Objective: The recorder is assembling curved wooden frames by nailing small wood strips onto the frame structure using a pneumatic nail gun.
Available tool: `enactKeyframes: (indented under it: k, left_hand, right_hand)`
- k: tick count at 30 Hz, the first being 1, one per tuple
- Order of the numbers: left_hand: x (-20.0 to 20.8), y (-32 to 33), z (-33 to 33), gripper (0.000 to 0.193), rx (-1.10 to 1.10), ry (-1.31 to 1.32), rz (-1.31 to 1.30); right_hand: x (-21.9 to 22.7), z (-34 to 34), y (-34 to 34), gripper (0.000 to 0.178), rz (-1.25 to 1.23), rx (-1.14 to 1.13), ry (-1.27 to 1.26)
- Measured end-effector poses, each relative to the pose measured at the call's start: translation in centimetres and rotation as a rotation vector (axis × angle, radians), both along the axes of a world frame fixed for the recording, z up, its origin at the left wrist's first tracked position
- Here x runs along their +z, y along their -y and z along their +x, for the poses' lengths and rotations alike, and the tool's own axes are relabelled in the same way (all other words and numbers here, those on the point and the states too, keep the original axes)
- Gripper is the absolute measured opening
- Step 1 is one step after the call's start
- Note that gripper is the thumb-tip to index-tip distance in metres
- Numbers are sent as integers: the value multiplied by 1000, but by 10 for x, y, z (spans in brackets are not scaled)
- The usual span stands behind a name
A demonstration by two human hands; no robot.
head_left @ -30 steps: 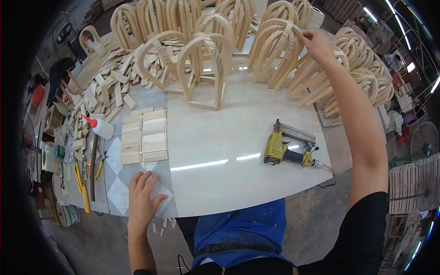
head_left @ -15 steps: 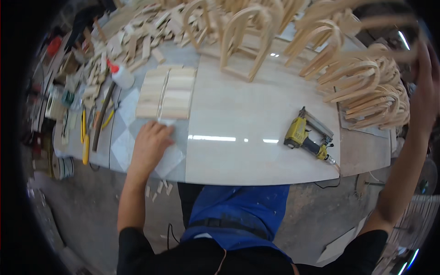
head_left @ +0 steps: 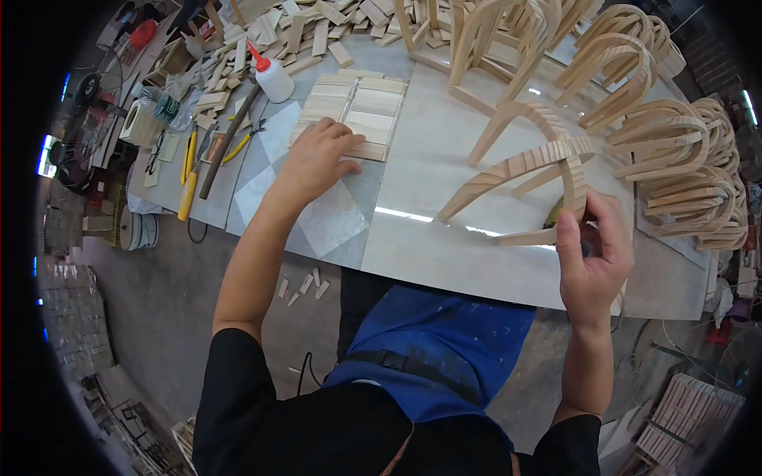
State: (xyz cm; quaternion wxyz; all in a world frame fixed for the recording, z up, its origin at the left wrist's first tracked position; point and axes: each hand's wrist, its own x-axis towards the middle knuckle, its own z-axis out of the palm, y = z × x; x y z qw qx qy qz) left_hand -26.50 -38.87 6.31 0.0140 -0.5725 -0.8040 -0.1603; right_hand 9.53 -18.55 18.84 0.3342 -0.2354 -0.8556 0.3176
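My right hand (head_left: 597, 258) grips a pale wooden arch (head_left: 508, 173) by one leg, above the table's right half. Another wooden arch (head_left: 533, 116) stands close behind it; whether the two are joined I cannot tell. My left hand (head_left: 321, 155) rests with its fingers on the near edge of a panel of wooden slats (head_left: 373, 119), thumb apart, grasping nothing. A thin gap runs through the panel from near to far. The nail gun (head_left: 553, 216) is mostly hidden behind the held arch and my right hand.
Several wooden arches (head_left: 675, 131) line the table's right and far sides. Loose wood pieces (head_left: 317, 28) are heaped at the far left. A red-tipped white glue bottle (head_left: 275, 82) stands beyond the pliers (head_left: 244, 143), a dark rod (head_left: 226, 151) and a yellow-handled tool (head_left: 188, 194).
My right hand has brought the wooden arch from the far right to above the table in front of me. My left hand has moved onto the slat panel. The view has shifted.
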Motion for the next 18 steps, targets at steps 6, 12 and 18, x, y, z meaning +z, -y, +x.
enactKeyframes:
  k: [6, 12, 18]
  left_hand:
    - [-2, 40, -37, 48, 144, -37, -18]
    - [-7, 35, -66, 40, 110, 21, -111]
    - [10, 11, -46, 26, -54, -295, 69]
  right_hand:
    - [-4, 6, 4, 33, -155, 42, -2]
    - [-42, 23, 14, 45, -313, -8, -167]
    - [-78, 60, 9, 49, -249, -152, -174]
